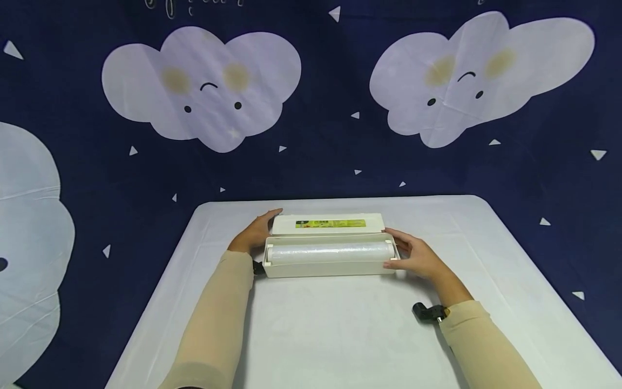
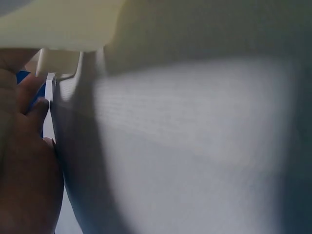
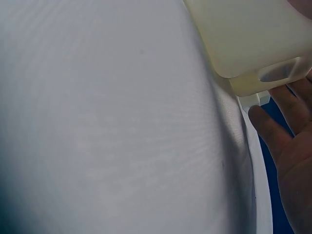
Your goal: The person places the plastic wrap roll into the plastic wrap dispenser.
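Note:
A white cling film dispenser box (image 1: 330, 268) lies on the table with its lid (image 1: 284, 225) folded back behind it. Inside sits a roll of clear cling film (image 1: 330, 252). My left hand (image 1: 255, 233) is at the left end, its fingers stretched along the side of the lid; its thumb is hidden in the head view. At the other end my right hand (image 1: 420, 258) holds the box, thumb on the front wall and fingers reaching back toward the lid. In the right wrist view the box (image 3: 253, 39) shows its end with an oval opening beside the fingers.
A white cloth covers the table (image 1: 340, 335). Behind it hangs a dark blue curtain (image 1: 330, 151) with cloud and triangle prints. A small black camera (image 1: 427, 313) is worn at the right wrist. The lid bears a yellow-green label (image 1: 330, 223).

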Demonstrator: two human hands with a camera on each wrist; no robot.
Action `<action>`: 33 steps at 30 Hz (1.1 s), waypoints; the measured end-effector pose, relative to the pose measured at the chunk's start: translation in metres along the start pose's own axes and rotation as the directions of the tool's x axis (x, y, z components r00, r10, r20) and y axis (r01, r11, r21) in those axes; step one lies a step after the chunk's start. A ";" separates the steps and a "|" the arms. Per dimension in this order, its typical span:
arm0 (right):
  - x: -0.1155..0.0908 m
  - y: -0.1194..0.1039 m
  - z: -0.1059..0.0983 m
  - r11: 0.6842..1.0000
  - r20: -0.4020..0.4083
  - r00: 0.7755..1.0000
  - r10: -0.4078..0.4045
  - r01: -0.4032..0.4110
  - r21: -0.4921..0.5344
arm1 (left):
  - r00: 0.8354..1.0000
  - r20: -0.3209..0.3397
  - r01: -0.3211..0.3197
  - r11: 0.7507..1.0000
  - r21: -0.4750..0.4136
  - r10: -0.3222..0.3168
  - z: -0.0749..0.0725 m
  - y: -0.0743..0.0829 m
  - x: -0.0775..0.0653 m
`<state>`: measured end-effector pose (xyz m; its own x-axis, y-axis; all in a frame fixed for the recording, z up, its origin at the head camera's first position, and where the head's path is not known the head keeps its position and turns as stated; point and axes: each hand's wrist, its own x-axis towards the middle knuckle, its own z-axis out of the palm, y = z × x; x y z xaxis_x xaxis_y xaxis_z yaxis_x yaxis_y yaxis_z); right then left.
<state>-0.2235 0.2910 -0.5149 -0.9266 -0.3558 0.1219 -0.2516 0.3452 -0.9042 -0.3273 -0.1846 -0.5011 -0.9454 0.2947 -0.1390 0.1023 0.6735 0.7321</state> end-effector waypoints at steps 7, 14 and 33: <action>0.000 0.000 0.001 1.000 0.001 1.000 -0.010 0.010 -0.005 | 1.000 0.009 -0.014 0.997 -0.073 0.014 -0.003 0.009 -0.006; 0.000 0.003 0.000 1.000 -0.001 1.000 -0.023 0.023 -0.005 | 0.997 -0.009 -0.072 0.990 -0.119 0.071 -0.006 0.013 -0.008; -0.001 0.006 0.001 1.000 0.005 1.000 -0.005 0.005 0.008 | 0.996 -0.063 -0.071 0.992 -0.102 0.064 -0.005 -0.002 0.000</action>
<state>-0.2239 0.2924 -0.5205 -0.9241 -0.3614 0.1242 -0.2535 0.3364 -0.9070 -0.3290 -0.1892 -0.4997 -0.9543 0.2946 -0.0496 0.1367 0.5782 0.8044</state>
